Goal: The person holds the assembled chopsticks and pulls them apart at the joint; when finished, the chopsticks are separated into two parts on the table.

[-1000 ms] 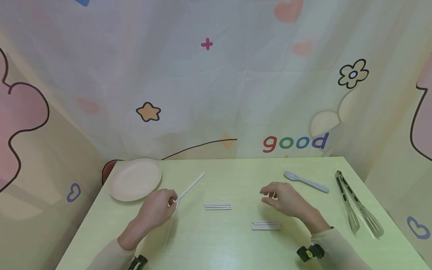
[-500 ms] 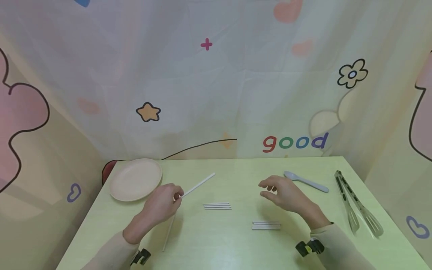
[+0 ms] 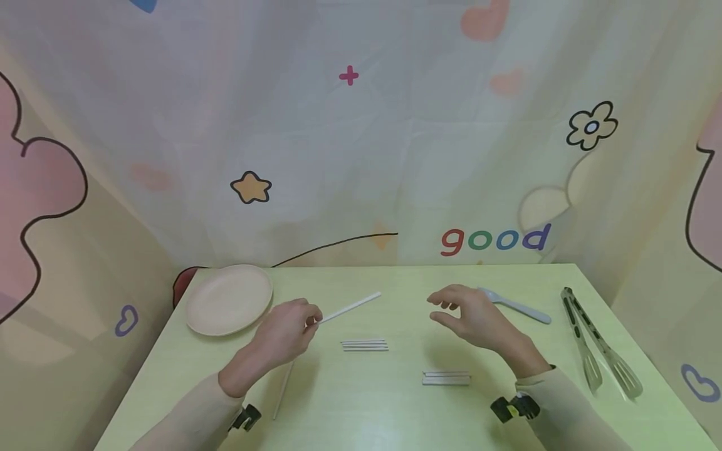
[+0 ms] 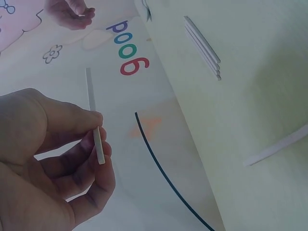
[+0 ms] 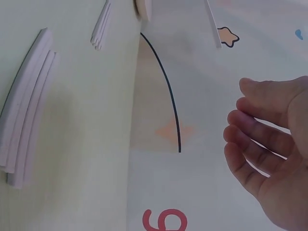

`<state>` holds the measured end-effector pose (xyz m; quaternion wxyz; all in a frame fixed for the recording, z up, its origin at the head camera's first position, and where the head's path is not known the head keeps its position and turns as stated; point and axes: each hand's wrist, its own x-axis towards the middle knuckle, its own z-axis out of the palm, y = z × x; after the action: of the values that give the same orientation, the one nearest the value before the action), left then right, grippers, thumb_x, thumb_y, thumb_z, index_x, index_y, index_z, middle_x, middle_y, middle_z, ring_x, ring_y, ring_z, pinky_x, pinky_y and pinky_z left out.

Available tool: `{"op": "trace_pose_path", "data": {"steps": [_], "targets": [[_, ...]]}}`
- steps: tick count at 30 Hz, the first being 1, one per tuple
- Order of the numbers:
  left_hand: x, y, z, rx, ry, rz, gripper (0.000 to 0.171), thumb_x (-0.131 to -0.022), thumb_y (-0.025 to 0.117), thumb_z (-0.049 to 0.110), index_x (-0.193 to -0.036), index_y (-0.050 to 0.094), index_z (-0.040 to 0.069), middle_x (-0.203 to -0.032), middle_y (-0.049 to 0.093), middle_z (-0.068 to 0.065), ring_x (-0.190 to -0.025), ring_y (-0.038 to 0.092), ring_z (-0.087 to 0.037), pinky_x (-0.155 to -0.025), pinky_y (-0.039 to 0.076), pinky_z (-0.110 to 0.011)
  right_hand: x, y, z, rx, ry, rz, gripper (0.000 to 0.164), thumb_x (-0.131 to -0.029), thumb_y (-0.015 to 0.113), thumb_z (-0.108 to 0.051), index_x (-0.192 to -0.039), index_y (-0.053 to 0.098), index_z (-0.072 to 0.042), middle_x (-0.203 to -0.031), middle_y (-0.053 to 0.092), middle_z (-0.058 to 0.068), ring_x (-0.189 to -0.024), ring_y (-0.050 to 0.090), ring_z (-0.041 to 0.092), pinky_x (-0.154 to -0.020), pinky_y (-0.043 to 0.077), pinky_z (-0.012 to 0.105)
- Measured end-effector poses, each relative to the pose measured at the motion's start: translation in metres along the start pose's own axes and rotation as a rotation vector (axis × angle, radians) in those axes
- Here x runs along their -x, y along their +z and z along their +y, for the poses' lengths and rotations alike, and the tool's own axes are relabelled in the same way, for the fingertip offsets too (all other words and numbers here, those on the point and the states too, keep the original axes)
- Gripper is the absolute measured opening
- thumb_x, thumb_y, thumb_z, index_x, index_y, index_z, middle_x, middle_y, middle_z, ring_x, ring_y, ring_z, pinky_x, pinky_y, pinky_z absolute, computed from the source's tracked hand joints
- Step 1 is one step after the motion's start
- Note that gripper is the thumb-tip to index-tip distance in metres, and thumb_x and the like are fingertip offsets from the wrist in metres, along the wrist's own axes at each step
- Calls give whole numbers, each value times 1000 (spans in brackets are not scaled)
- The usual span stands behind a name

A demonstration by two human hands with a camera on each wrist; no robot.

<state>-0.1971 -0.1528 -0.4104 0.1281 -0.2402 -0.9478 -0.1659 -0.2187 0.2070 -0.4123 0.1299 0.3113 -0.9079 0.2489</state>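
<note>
My left hand (image 3: 286, 329) pinches a thin white stick (image 3: 351, 307) between thumb and fingertips, above the table. The stick slants up to the right in the head view; in the left wrist view the same stick (image 4: 92, 94) crosses the fingertips. Another white stick (image 3: 284, 391) lies on the table below that hand, its upper part hidden. My right hand (image 3: 476, 316) hovers with fingers loosely bent and thumb apart, nothing between them. Near it are a pale blue spoon (image 3: 521, 309), partly covered by the hand, and a row of short white sticks (image 3: 446, 378).
A second row of short white sticks (image 3: 364, 345) lies mid-table. The pale pink plate (image 3: 228, 300) stands at the back left. Metal tongs (image 3: 600, 344) with slotted ends lie at the right. Behind the table (image 3: 389, 413) hangs a printed curtain (image 3: 361, 150).
My left hand has moved right and slightly up with the stick, which now tilts flatter. My right hand has risen slightly away from me, now covering part of the spoon.
</note>
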Motion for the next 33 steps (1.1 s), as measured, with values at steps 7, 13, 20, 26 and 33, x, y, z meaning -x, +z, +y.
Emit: {"op": "trace_pose_path", "data": {"steps": [7, 13, 20, 26, 33], "targets": [[-7, 0, 7, 3, 56, 8, 8, -82, 71, 4, -88, 74, 9, -77, 63, 3, -67, 58, -11, -57, 44, -22, -5, -2, -6, 12, -6, 0, 26, -86, 75, -20, -110, 71, -13, -102, 70, -2, -86, 63, 12, -72, 54, 28], [-15, -1, 15, 20, 107, 16, 8, -83, 72, 4, -88, 75, 9, -79, 64, 1, -71, 60, -13, -61, 48, -24, -9, -2, -11, 3, -3, -8, 26, -86, 74, -20, -110, 71, -13, -104, 70, -1, -88, 65, 17, -73, 54, 29], [-23, 2, 22, 17, 161, 15, 9, -84, 71, 3, -88, 75, 10, -79, 65, 2, -73, 60, -14, -64, 49, -25, -15, 0, -15, -20, -27, -26, 26, -86, 74, -20, -111, 71, -12, -105, 70, 0, -89, 64, 18, -73, 54, 28], [-28, 4, 25, 31, 189, 6, 9, -84, 70, 3, -88, 76, 9, -79, 65, 0, -71, 59, -13, -62, 48, -24, -18, 1, -19, -19, -39, -33, 26, -86, 75, -19, -111, 71, -13, -105, 70, -1, -89, 63, 14, -73, 54, 28], [-33, 6, 29, 29, 228, 7, 8, -84, 70, 2, -88, 76, 8, -78, 65, 0, -72, 58, -14, -62, 48, -23, -21, 2, -22, -37, -70, -35, 26, -85, 75, -18, -110, 71, -12, -105, 70, -1, -90, 64, 17, -76, 54, 30]]}}
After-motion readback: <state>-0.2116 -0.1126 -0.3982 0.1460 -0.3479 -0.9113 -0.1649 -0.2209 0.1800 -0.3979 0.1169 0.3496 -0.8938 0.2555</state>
